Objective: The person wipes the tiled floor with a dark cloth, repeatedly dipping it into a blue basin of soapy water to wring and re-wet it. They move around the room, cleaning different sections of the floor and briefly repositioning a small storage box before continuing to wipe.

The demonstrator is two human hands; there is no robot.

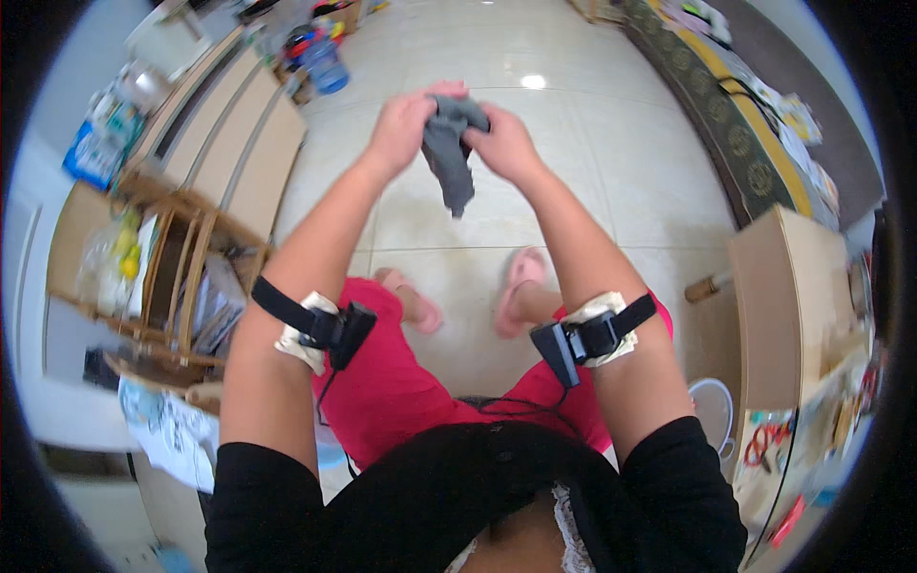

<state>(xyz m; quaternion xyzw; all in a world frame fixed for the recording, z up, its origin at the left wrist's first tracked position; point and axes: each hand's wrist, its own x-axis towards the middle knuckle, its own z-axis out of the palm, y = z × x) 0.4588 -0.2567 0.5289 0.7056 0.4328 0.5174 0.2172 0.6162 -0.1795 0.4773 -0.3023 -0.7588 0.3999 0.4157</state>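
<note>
A dark grey cloth that looks like a sock (447, 162) hangs between my hands, out in front of me above the floor. Its top is bunched up and its narrow end dangles down. My left hand (406, 126) is closed on the upper left side of it. On the other side, my right hand (503, 143) pinches the upper right edge, thumb toward the middle. Both arms are stretched forward, and each forearm wears a black strap with a small device. Parts of the fingers are hidden behind the cloth.
A pale chest of drawers (224, 119) and a wooden shelf with yellow fruit (127, 253) stand on the left. A blue water jug (325, 67) is farther off. To the right are a patterned sofa or bed (702, 115), a wooden cabinet (783, 306) and a white bucket (710, 411).
</note>
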